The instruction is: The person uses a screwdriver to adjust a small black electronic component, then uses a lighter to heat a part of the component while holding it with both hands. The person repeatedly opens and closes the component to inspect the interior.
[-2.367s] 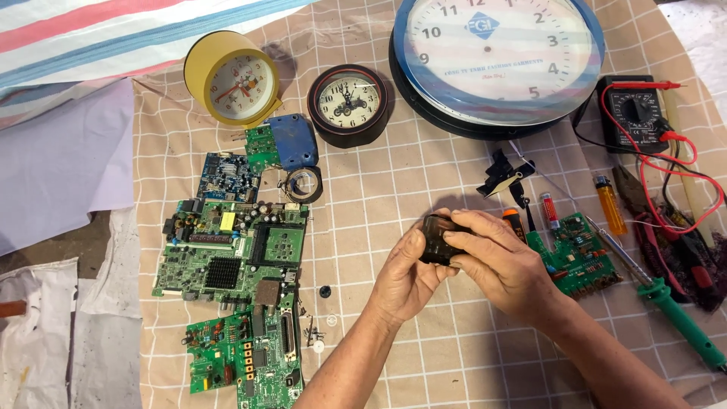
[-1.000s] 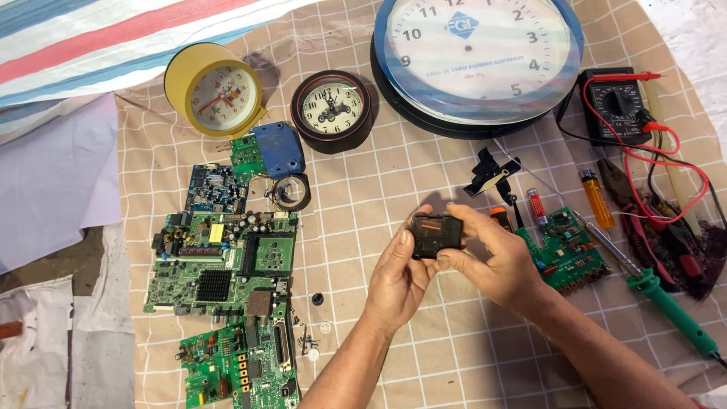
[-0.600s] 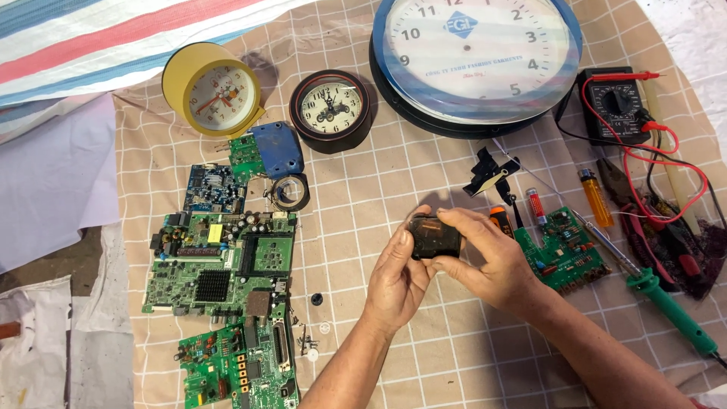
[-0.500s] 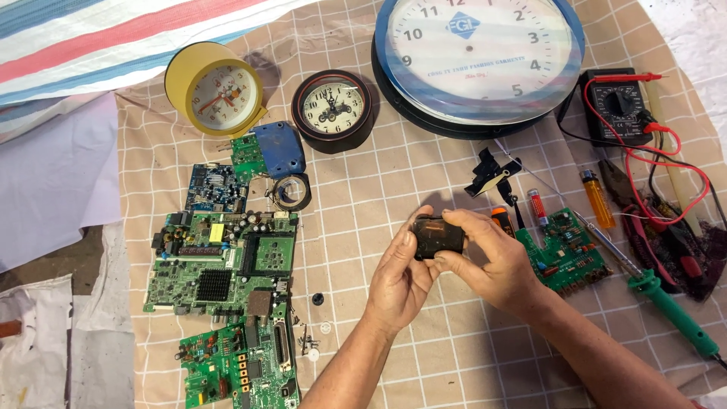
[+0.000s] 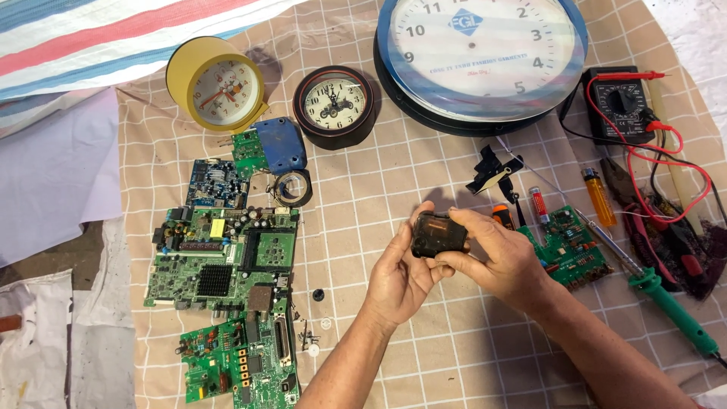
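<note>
Small dark boxy plastic clock movement (image 5: 438,235) gripped between both hands above the checked-cloth worktop (image 5: 379,189).

The left hand (image 5: 401,276) cradles it from below and the left, thumb up its near face; the right hand (image 5: 496,257) closes over it from the right, fingers (image 5: 462,261) curled round its lower edge. Its long axis runs left to right, and both hands touch it, with a green circuit board (image 5: 572,250) just beyond the right hand.

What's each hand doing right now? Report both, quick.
Left hand: closed on the small dark clock movement box.
Right hand: closed on the same box from the other side.
</note>
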